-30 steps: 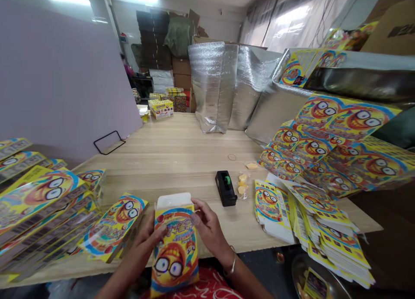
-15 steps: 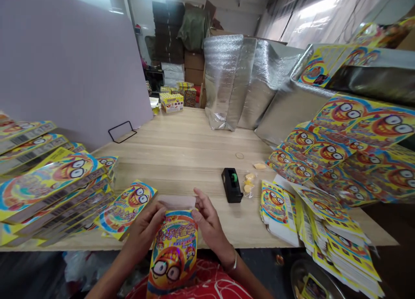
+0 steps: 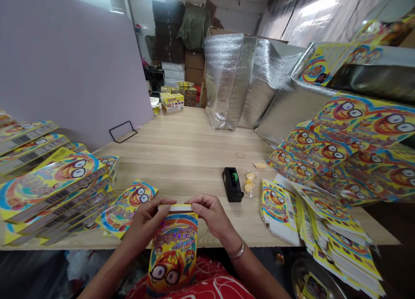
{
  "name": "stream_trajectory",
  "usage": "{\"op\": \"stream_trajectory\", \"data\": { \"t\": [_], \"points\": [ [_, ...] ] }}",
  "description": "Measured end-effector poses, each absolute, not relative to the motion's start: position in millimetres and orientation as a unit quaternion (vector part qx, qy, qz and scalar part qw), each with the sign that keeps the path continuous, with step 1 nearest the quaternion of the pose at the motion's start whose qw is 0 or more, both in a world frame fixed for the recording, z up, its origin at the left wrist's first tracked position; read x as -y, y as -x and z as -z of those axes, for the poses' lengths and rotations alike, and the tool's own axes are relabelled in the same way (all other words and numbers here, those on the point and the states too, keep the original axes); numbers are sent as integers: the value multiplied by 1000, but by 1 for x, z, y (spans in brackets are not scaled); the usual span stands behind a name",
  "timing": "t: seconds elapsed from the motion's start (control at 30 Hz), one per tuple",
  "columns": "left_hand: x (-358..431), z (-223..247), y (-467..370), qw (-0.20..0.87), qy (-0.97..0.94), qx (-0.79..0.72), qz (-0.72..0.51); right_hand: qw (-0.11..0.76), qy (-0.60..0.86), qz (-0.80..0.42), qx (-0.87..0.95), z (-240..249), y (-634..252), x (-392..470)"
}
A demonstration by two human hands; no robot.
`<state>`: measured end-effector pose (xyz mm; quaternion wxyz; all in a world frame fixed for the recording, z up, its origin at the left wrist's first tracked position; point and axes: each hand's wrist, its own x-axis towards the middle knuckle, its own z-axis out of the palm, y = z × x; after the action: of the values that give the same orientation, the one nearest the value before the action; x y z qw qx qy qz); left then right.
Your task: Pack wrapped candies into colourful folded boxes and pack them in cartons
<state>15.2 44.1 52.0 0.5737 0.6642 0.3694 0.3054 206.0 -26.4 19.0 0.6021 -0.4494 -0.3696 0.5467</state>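
Note:
A colourful yellow cardboard box [image 3: 175,251] with a cartoon face in glasses rests against my lap, its end towards the table edge. My left hand [image 3: 151,217] pinches the left corner of the box's end flap [image 3: 177,208]. At the right corner of that flap, my right hand [image 3: 209,212] presses with thumb and fingers. The flap lies folded over as a narrow pale strip between my thumbs. Just left of my left hand lies another such box [image 3: 129,206]. A black tape dispenser [image 3: 232,184] with green inside stands beyond my right hand.
Finished-looking boxes [image 3: 58,186] are stacked at the left. Flat cartons [image 3: 327,221] lie in a pile at the right, beside silver foil bags [image 3: 223,82]. Small yellow pieces in clear wrap [image 3: 249,183], a rubber band [image 3: 240,155] and a black wire stand [image 3: 123,132] are on the table.
The raised flap at the box's end has been folded down. My right hand has lowered its fingers onto the flap's corner, and both hands have drawn closer along it.

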Motion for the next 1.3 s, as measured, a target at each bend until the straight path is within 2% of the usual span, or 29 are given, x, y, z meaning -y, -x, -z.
{"op": "stream_trajectory", "data": {
  "t": [0.2, 0.4, 0.47, 0.53, 0.6, 0.67, 0.77, 0.9, 1.1, 1.3],
  "points": [
    [-44, -47, -4, 541, -753, -299, -227, 606, 395, -520, 454, -9, -218, 42],
    [-40, -38, -11, 507, -785, -285, -216, 611, 452, -415, 501, -6, -215, 60],
    [-47, -32, -18, 477, -795, -283, -245, 582, 509, -339, 537, 0, -226, 65],
    [-58, -23, -27, 429, -796, -271, -329, 552, 605, -212, 533, 10, -250, 69],
    [-70, -12, -37, 370, -797, -246, -408, 524, 715, -86, 455, 23, -283, 72],
    [-80, -2, -48, 318, -822, -208, -424, 496, 793, -31, 352, 35, -318, 73],
    [-90, 7, -60, 292, -869, -173, -361, 482, 826, -59, 286, 49, -356, 66],
    [-103, 17, -62, 321, -868, -190, -328, 515, 793, -137, 294, 60, -372, 51],
    [-116, 31, -59, 359, -856, -215, -304, 607, 727, -202, 250, 82, -353, 66],
    [-98, 19, -69, 382, -821, -244, -347, 647, 681, -250, 235, 86, -318, 81]
  ]
}}
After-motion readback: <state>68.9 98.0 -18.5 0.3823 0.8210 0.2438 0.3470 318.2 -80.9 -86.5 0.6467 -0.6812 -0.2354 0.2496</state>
